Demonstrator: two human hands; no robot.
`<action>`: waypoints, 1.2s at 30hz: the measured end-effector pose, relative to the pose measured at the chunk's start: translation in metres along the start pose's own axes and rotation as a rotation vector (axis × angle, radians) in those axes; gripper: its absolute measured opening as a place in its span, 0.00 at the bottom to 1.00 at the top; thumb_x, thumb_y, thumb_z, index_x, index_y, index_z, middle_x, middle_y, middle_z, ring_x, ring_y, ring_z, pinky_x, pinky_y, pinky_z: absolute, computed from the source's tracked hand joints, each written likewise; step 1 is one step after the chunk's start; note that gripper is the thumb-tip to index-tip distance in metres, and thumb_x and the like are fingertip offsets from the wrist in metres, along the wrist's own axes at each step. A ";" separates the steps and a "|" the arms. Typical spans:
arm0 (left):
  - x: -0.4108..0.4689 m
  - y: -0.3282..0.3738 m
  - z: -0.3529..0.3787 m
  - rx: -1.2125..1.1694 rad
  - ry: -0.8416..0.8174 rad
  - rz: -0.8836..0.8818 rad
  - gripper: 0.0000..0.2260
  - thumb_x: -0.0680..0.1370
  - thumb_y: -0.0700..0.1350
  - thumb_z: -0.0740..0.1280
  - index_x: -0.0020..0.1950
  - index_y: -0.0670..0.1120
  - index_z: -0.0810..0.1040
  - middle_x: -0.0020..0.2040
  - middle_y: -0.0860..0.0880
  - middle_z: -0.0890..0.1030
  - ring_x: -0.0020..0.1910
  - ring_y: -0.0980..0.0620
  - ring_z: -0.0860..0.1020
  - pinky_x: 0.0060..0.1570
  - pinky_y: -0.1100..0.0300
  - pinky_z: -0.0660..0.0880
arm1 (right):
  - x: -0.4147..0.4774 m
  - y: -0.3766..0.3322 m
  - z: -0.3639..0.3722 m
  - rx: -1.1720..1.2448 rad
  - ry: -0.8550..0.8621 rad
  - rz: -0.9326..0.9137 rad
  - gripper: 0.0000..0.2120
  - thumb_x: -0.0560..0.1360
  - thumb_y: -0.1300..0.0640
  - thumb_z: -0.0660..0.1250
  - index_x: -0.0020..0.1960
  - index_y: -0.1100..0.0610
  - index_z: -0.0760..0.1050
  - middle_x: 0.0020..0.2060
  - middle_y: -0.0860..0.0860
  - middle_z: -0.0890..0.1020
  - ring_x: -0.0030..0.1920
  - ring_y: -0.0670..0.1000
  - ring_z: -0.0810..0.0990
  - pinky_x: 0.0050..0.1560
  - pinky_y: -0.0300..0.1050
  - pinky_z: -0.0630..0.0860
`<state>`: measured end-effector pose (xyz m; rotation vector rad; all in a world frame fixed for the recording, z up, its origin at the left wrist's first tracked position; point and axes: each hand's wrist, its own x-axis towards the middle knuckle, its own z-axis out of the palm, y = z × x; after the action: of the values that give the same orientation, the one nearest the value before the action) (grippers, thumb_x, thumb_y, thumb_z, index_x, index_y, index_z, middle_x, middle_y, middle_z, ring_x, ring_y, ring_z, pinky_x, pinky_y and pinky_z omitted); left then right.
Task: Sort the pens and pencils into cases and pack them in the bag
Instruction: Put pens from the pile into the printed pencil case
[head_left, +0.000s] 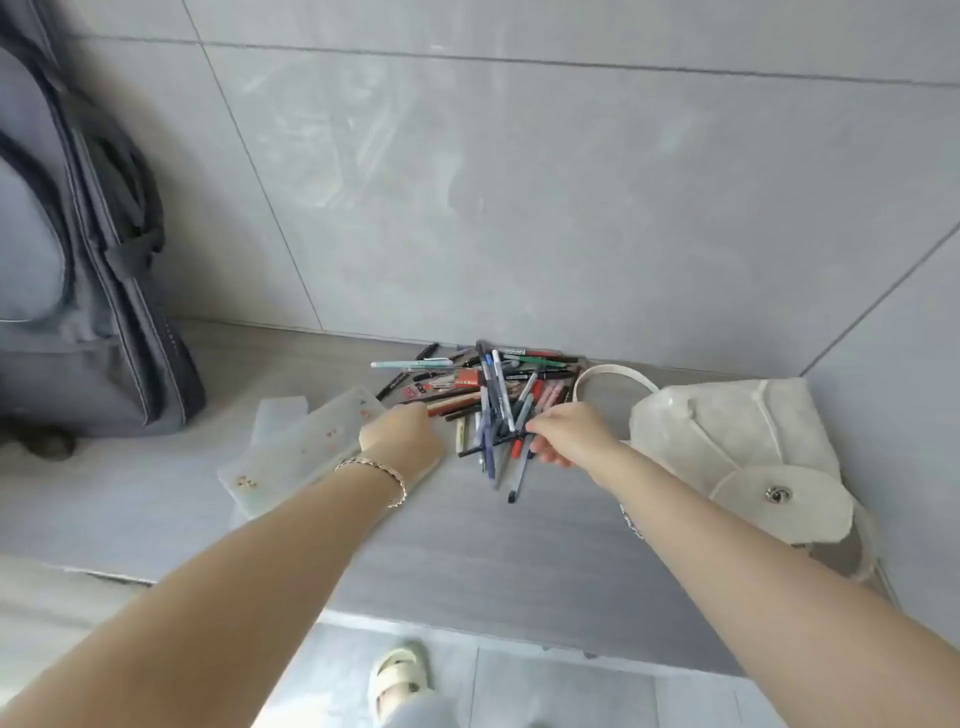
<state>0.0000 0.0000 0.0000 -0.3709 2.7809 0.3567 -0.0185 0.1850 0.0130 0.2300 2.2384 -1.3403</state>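
Observation:
A loose pile of pens and pencils (488, 389) lies on the grey ledge against the wall. My left hand (402, 436), with a bracelet on the wrist, reaches over a translucent pencil case (306, 447) to the near ends of some brown pencils (452, 402). Its fingertips are hidden behind the back of the hand. My right hand (563, 434) is at the pile's right front, thumb and fingers curled round a dark pen (493, 442). A second translucent case (278, 415) lies partly under the first. A pale bag (737, 441) with a snap flap lies to the right.
A grey backpack (78, 260) leans on the tiled wall at the far left of the ledge (467, 545). The pale bag's strap (613, 374) loops beside the pile. Below the ledge edge, a sandalled foot (397, 675) stands on the floor.

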 end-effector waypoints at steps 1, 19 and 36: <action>0.002 -0.009 0.004 0.051 -0.023 -0.031 0.14 0.75 0.45 0.59 0.60 0.44 0.72 0.57 0.45 0.77 0.57 0.44 0.76 0.52 0.55 0.71 | 0.005 0.002 0.006 -0.019 -0.010 -0.005 0.08 0.76 0.62 0.60 0.39 0.58 0.74 0.29 0.51 0.76 0.26 0.47 0.71 0.18 0.30 0.64; 0.042 -0.052 -0.014 -0.110 -0.241 0.358 0.38 0.65 0.50 0.69 0.72 0.56 0.54 0.59 0.47 0.67 0.62 0.45 0.66 0.60 0.56 0.69 | 0.019 -0.029 0.104 -0.296 0.096 -0.338 0.31 0.73 0.47 0.67 0.71 0.47 0.57 0.61 0.38 0.60 0.64 0.37 0.60 0.63 0.32 0.57; 0.053 -0.071 -0.033 0.150 0.124 0.512 0.52 0.49 0.58 0.74 0.71 0.52 0.59 0.53 0.51 0.77 0.50 0.47 0.80 0.50 0.53 0.75 | 0.046 -0.027 -0.004 0.325 0.703 -0.155 0.16 0.81 0.58 0.54 0.36 0.61 0.67 0.37 0.62 0.74 0.45 0.67 0.80 0.24 0.31 0.71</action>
<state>-0.0369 -0.0866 -0.0014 0.3762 2.9701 0.2397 -0.0697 0.1695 0.0122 0.7566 2.6064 -1.9327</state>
